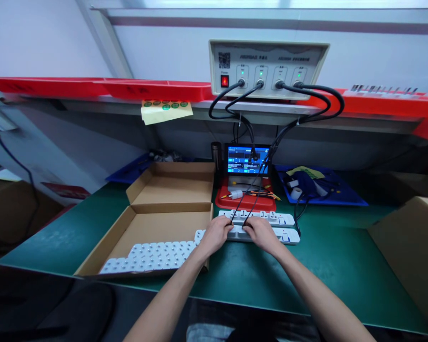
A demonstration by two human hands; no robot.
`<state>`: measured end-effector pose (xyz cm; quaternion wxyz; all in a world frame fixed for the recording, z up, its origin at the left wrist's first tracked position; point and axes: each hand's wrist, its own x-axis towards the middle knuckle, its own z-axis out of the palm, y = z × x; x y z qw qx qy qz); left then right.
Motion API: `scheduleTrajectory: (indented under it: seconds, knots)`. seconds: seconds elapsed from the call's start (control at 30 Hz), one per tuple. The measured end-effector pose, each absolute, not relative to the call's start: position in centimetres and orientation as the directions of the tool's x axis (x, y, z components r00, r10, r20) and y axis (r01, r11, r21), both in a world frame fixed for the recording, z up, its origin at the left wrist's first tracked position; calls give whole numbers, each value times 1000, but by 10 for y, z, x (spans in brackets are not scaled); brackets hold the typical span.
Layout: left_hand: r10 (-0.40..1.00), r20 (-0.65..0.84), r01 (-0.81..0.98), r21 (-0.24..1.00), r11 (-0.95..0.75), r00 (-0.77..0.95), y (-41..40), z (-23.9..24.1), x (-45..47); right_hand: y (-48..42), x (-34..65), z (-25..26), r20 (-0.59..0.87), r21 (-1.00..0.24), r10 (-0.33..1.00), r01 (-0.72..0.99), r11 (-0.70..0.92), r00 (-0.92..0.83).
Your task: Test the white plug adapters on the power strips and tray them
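Observation:
Two white power strips lie on the green mat, a nearer one and a farther one, both with sockets and a switch at the right end. My left hand and my right hand rest curled on the nearer strip. Two thin black test leads run down from the tester into my hands, and their ends are hidden under my fingers. To the left, a cardboard box holds a row of white power strips, which touches my left hand's side.
A benchtop tester with several cables sits on a shelf above. Below it are a lit tablet, a red tray with tools, and a blue tray with tape rolls. A cardboard box stands at the right.

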<state>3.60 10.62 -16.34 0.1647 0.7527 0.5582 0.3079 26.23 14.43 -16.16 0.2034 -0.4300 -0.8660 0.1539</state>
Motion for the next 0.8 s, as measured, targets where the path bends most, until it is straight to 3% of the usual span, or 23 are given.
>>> scheduleTrajectory:
  seconds: [0.23, 0.33, 0.4, 0.47, 0.6, 0.7, 0.8]
  knots:
    - [942, 280, 749, 581, -319, 184, 106, -163, 34, 137, 261, -170, 244, -348, 794, 714, 607, -557]
    - [913, 405, 773, 565, -288, 44, 96, -155, 39, 137, 287, -160, 293, -367, 795, 705, 607, -532]
    - [859, 512, 803, 509, -310, 6, 88, -152, 54, 136, 314, -152, 298, -374, 814, 724, 580, -498]
    - [829, 546, 830, 400, -389, 125, 81, -152, 78, 135, 342, -147, 246, -338, 837, 767, 546, -488]
    - [845, 298, 832, 215, -512, 443, 86, -157, 141, 134, 373, -152, 83, -230, 870, 840, 490, -485]
    - [880, 106, 859, 192, -474, 462, 102, -159, 171, 135, 375, -161, 45, -238, 873, 843, 482, -486]
    - [896, 46, 872, 213, -441, 442, 114, -159, 178, 135, 378, -164, 107, -293, 865, 816, 498, -490]
